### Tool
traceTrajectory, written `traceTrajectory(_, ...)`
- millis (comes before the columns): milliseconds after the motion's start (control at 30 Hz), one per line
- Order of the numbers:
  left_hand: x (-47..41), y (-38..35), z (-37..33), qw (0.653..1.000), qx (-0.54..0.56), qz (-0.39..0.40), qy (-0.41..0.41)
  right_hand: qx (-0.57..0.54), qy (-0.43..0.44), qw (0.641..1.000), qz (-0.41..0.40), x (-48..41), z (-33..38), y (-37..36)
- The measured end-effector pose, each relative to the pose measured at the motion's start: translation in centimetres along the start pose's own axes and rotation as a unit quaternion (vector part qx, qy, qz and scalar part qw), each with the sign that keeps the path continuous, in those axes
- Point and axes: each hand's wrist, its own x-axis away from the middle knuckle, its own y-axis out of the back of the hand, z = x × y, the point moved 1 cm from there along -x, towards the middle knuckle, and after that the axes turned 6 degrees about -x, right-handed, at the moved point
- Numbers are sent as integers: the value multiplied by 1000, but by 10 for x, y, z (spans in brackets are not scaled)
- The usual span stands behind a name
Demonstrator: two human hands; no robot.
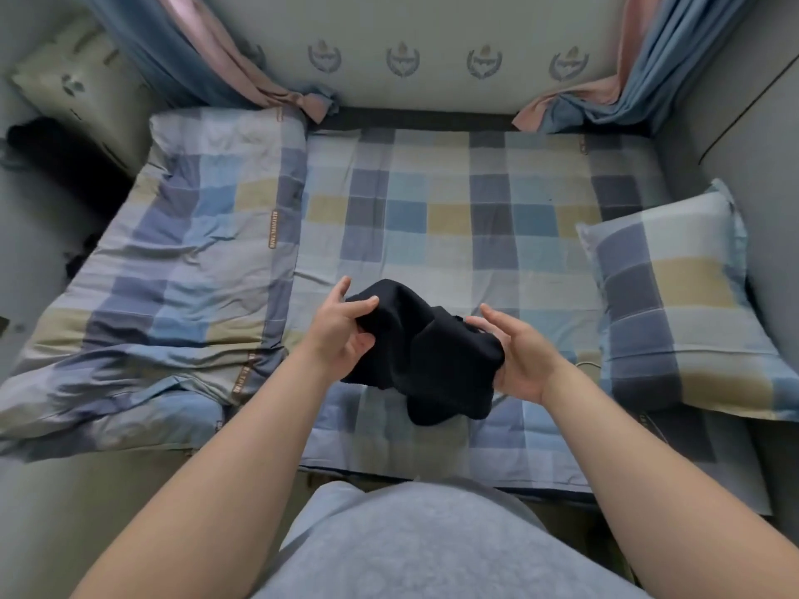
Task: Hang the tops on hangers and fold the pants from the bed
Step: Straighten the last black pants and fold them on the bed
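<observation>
At the lower centre of the frame, both bare forearms extend forward over the bed (pixel 436 201). The left hand (pixel 341 339) pinches the upper left edge of a dark garment (pixel 432 356) between thumb and fingers. The right hand (pixel 521 361) holds the garment's right side, its grip curled around the fabric with the thumb raised. The garment is bunched between the hands at frame centre, its lower end hanging just above the checked sheet. Whether it is a top or pants cannot be determined. A folded duvet (pixel 173 274) lies at left, a pillow (pixel 674 304) at right. Curtains (pixel 194 49) hang in the upper corners.
</observation>
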Motion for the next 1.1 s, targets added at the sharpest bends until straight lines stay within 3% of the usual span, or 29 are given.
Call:
traceTrajectory(167, -6, 1, -8, 1000, -25, -8, 6, 5, 134, 991, 29, -3, 11, -3)
traceTrajectory(267, -5, -10, -6, 986, -162, 0, -24, -8, 146, 988, 45, -4, 16, -12)
traceTrajectory(333, 0, -24, 3, 936, -343, -30, -68, -19, 141, 988, 57, -2, 20, -18)
traceTrajectory(400, 6, -38, 18, 859, -487, -79, -137, -27, 143, 987, 73, 1, 27, -24)
traceTrajectory(433, 9, -42, 26, 830, -521, -92, -176, -30, 147, 985, 83, 2, 31, -27)
traceTrajectory(500, 14, -49, 40, 810, -542, -68, -216, -33, 157, 982, 97, 4, 38, -32)
traceTrajectory(600, 14, -56, 52, 798, -568, -20, -199, -46, 152, 981, 113, 3, 42, -38)
traceTrajectory(767, 0, -55, 47, 807, -550, -105, -189, -83, 139, 969, 186, 4, 45, -46)
traceTrajectory(867, -3, -43, 39, 829, -497, -144, -211, -65, 155, 972, 161, 0, 45, -41)
traceTrajectory(967, -1, -31, 20, 848, -425, -208, -238, 96, 214, 972, 31, -8, 40, -32)
traceTrajectory(1100, 10, -36, -24, 852, -353, -175, -344, 374, 297, 873, -96, -16, 33, -28)
